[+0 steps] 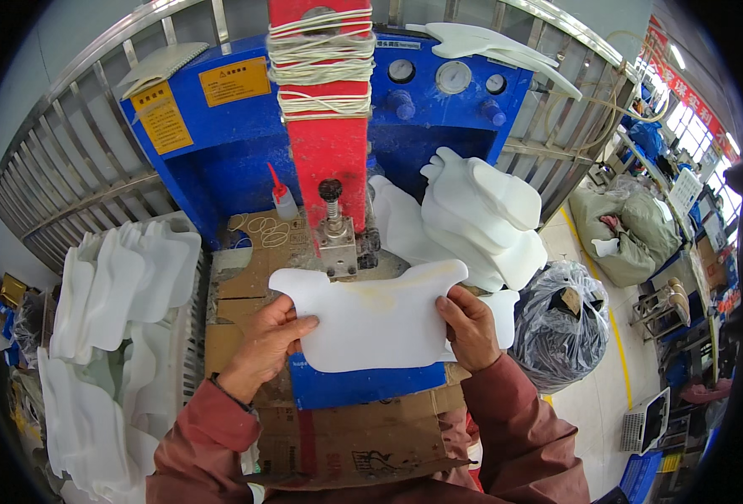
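Between my two hands I hold a white shaped plastic sheet, flat, with a flared corner at each upper end and a faint yellowish smear near its top edge. My left hand pinches its left side, thumb on top. On the right side, my right hand grips it the same way. Just beyond its upper edge stands the metal head of a blue machine with a red column. Whether the sheet touches that head I cannot tell. Cardboard and a blue panel lie below it.
More white sheets lie in a pile right of the column and in stacks on the left. A squeeze bottle with a red nozzle stands behind. A plastic-wrapped bag sits on the floor to the right.
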Motion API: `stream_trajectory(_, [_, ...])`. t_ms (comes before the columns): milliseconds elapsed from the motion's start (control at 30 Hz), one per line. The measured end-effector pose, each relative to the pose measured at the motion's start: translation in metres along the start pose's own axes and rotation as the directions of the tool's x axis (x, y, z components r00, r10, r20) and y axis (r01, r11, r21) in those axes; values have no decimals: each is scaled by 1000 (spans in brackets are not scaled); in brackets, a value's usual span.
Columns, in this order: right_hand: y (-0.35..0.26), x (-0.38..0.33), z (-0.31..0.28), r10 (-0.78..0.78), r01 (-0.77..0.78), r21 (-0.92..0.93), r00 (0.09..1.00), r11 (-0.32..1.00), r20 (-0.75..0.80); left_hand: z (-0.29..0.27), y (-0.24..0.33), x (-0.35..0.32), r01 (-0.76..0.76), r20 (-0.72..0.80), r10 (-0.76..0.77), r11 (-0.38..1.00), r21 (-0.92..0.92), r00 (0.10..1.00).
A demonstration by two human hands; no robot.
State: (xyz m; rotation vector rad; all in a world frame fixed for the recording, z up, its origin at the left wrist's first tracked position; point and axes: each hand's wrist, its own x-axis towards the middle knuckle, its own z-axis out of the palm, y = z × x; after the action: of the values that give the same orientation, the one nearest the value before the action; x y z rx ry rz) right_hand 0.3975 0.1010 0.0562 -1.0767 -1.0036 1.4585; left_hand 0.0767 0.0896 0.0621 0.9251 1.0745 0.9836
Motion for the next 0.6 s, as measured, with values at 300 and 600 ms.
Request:
stream_trajectory(300, [5,-8,-17,-31,32,21,999,999,-34,20,-1,2,21,44,-20,1000,-15,999])
stream_trajectory(600, [6,-20,-29,-18,20,24,996,1000,-90,34,5,2,98,139,-92,995,-36,986])
